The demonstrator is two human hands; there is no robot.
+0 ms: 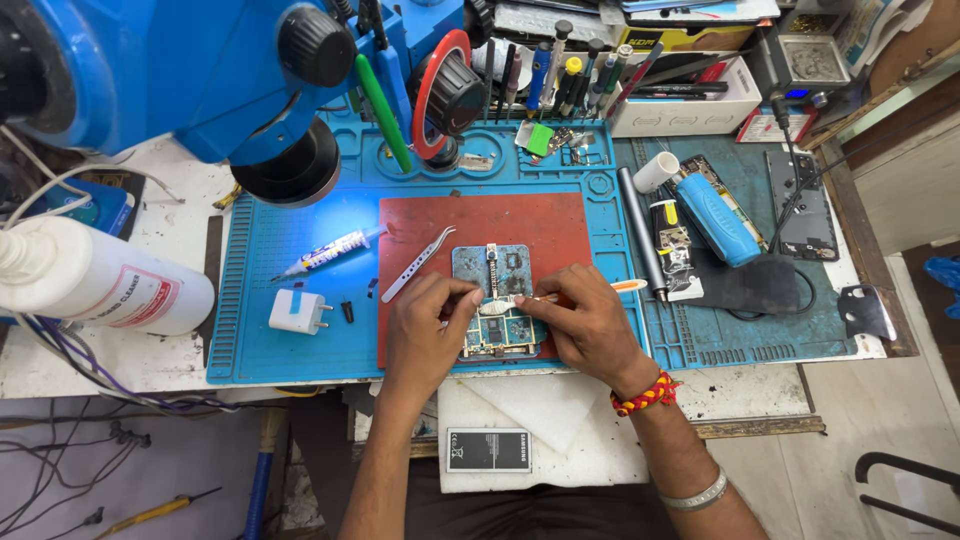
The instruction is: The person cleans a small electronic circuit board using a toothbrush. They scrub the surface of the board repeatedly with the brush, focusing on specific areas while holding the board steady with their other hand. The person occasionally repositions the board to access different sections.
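Green board (497, 330) sits between our hands: left hand (425, 335) pinches its 9 o'clock edge, right hand (590, 325) grips a screwdriver (590, 292) (shaft lying 3-to-9, tip toward the board).

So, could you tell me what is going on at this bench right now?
A person is bent over a small circuit board clamped in a metal holder on a red mat. The right hand holds a slim orange-handled tool with its tip at the board, while the left hand pinches at the board's left edge. Tweezers and a syringe lie unused to the left, on and beside the red mat, under a blue microscope.
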